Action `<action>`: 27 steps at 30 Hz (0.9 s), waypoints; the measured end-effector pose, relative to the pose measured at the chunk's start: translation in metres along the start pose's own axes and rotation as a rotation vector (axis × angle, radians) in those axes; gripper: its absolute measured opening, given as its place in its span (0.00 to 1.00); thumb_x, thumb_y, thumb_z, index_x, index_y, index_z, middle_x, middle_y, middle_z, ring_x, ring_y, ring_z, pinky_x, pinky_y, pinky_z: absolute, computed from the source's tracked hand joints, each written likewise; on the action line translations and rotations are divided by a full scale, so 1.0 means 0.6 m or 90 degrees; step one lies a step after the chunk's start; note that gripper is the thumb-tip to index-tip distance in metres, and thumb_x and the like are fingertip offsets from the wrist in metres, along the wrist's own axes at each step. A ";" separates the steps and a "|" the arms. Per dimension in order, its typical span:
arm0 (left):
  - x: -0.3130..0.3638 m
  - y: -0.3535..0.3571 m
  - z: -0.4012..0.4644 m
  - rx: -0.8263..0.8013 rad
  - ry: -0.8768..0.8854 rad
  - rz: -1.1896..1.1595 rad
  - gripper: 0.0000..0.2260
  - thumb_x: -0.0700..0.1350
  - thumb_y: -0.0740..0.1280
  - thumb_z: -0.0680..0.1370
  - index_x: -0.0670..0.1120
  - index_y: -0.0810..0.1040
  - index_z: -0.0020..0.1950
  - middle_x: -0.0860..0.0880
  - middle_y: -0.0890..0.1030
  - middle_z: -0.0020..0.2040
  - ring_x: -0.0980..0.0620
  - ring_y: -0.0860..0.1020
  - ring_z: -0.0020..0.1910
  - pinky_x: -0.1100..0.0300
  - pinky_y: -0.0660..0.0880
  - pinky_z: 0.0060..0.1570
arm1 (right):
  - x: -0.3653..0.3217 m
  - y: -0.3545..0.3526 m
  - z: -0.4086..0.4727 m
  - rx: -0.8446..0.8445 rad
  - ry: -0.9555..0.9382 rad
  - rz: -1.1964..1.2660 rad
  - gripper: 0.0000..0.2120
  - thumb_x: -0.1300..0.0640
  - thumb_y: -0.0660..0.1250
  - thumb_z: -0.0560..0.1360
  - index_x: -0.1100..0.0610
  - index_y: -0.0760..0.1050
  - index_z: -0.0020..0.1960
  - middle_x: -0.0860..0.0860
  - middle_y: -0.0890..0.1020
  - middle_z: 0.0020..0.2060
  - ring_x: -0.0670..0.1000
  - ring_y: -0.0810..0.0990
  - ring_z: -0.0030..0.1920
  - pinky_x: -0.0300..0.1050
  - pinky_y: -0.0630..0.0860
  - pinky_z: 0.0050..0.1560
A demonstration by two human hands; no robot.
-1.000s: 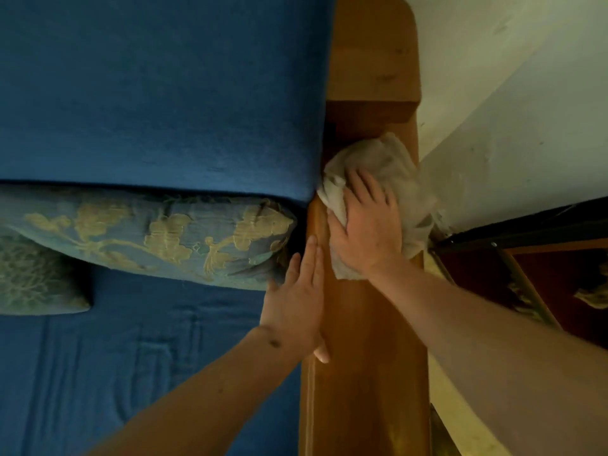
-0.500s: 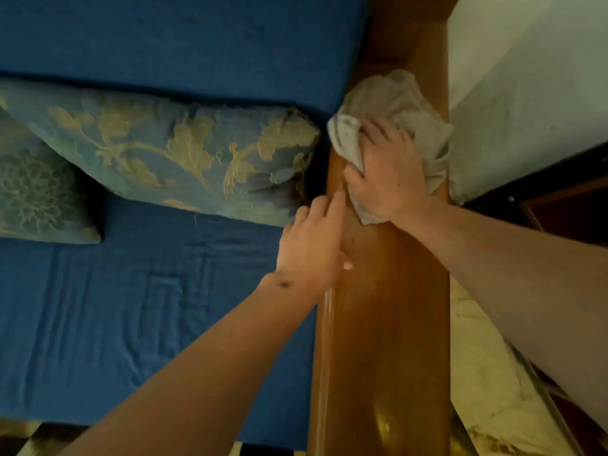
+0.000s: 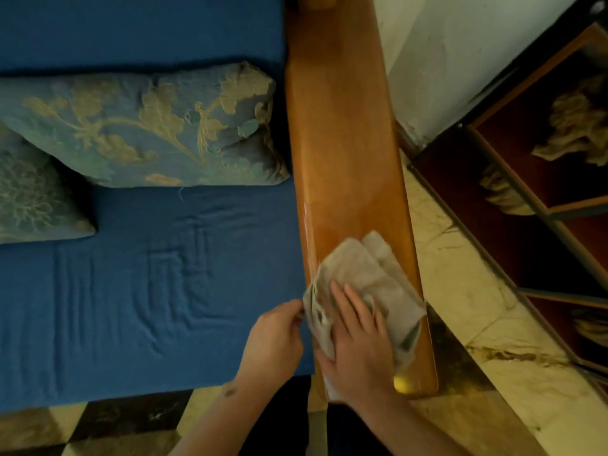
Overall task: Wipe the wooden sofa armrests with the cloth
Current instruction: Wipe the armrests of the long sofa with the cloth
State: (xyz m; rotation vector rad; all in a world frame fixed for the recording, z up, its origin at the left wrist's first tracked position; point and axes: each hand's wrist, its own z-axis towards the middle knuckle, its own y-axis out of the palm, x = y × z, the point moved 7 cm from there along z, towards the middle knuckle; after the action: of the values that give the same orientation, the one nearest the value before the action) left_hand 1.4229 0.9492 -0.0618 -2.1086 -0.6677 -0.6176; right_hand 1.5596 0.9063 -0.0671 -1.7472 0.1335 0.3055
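A long wooden armrest (image 3: 342, 133) runs from the top of the view down to its front end on the right side of the blue sofa. A crumpled beige cloth (image 3: 365, 271) lies on its near end. My right hand (image 3: 358, 343) presses flat on the cloth with fingers spread. My left hand (image 3: 274, 337) sits beside the armrest's inner edge, its fingertips pinching the cloth's left corner.
Blue seat cushion (image 3: 148, 274) lies left of the armrest, with two patterned pillows (image 3: 148, 126) at the back. A white wall (image 3: 460, 54) and a dark glass-fronted cabinet (image 3: 533, 179) stand to the right. Pale marble floor (image 3: 460, 291) lies between.
My right hand has drawn the cloth along the armrest from its far end to the near end. My left hand followed and now pinches the cloth's corner.
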 end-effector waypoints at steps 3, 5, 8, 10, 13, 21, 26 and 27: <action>-0.005 0.002 -0.023 -0.035 0.008 0.081 0.18 0.31 0.59 0.77 0.46 0.85 0.54 0.49 0.85 0.52 0.48 0.82 0.52 0.50 0.77 0.52 | -0.009 0.020 -0.101 0.018 0.004 0.007 0.41 0.39 0.63 0.74 0.43 0.51 0.83 0.44 0.52 0.83 0.50 0.53 0.83 0.53 0.45 0.82; 0.004 0.000 -0.026 -0.020 0.020 0.059 0.18 0.31 0.59 0.78 0.47 0.83 0.58 0.50 0.83 0.55 0.50 0.81 0.54 0.54 0.77 0.54 | -0.006 0.019 -0.133 0.052 0.030 0.023 0.32 0.40 0.60 0.77 0.44 0.62 0.79 0.43 0.59 0.81 0.51 0.61 0.80 0.54 0.50 0.81; 0.032 -0.005 -0.014 0.026 0.065 0.032 0.14 0.38 0.63 0.81 0.49 0.79 0.65 0.54 0.78 0.58 0.55 0.78 0.55 0.63 0.75 0.53 | 0.000 0.008 -0.138 0.097 0.088 0.069 0.24 0.40 0.56 0.81 0.46 0.69 0.74 0.44 0.69 0.75 0.51 0.68 0.75 0.52 0.53 0.78; 0.052 -0.012 0.002 0.049 0.100 0.047 0.16 0.42 0.65 0.81 0.50 0.76 0.69 0.57 0.73 0.60 0.60 0.74 0.56 0.74 0.70 0.51 | 0.006 0.001 -0.128 0.119 0.139 0.093 0.26 0.42 0.60 0.77 0.47 0.69 0.74 0.46 0.71 0.74 0.52 0.68 0.75 0.50 0.53 0.78; 0.075 -0.023 0.041 0.064 0.143 0.096 0.20 0.43 0.68 0.80 0.48 0.73 0.73 0.53 0.71 0.67 0.55 0.72 0.65 0.65 0.71 0.61 | 0.020 -0.003 -0.110 0.142 0.209 0.091 0.30 0.44 0.61 0.74 0.51 0.69 0.75 0.50 0.73 0.74 0.54 0.68 0.75 0.53 0.54 0.78; 0.117 -0.071 0.137 0.152 0.136 0.093 0.16 0.42 0.61 0.83 0.44 0.74 0.71 0.46 0.70 0.72 0.47 0.71 0.69 0.54 0.71 0.67 | 0.082 -0.053 0.030 0.246 0.417 0.111 0.29 0.47 0.59 0.77 0.53 0.66 0.78 0.52 0.70 0.78 0.54 0.65 0.78 0.60 0.61 0.77; 0.143 -0.080 0.189 0.113 0.142 0.155 0.27 0.51 0.67 0.82 0.50 0.65 0.80 0.51 0.65 0.79 0.47 0.62 0.74 0.55 0.62 0.71 | 0.127 -0.096 0.196 0.250 0.375 0.105 0.29 0.45 0.55 0.78 0.52 0.65 0.77 0.52 0.68 0.79 0.53 0.62 0.80 0.60 0.64 0.77; 0.146 -0.084 0.206 0.097 0.135 0.165 0.31 0.53 0.68 0.81 0.51 0.61 0.82 0.52 0.61 0.81 0.46 0.60 0.76 0.55 0.60 0.72 | 0.131 -0.100 0.222 0.243 0.353 0.095 0.29 0.44 0.54 0.78 0.52 0.67 0.77 0.52 0.67 0.79 0.53 0.62 0.81 0.61 0.64 0.76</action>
State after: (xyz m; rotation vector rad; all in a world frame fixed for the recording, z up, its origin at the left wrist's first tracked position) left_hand 1.4787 1.0978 -0.0457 -1.9136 -0.3067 -0.6130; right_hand 1.6330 1.0543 -0.0548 -1.4024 0.6814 -0.1035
